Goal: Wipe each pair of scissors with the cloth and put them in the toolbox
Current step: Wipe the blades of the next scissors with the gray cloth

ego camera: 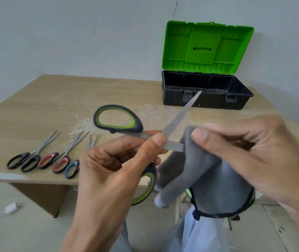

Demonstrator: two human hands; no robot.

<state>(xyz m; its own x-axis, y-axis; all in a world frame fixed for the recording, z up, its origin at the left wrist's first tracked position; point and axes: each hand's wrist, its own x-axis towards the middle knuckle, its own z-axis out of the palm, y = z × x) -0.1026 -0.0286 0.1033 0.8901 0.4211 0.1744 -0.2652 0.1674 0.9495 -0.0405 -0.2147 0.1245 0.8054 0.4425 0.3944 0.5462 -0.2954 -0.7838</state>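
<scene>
Over the table, left hand pinches open green scissors; right hand grips grey cloth.

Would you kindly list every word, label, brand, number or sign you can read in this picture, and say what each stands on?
No text can be read in this view.
Green toolbox lid: only moulded ribs and a slot, no lettering.
Green-handled scissors in the left hand: no legible stamp on the blades.
Grey cloth in the right hand: plain.
Three small pairs of scissors: too small to show any marking.
</scene>
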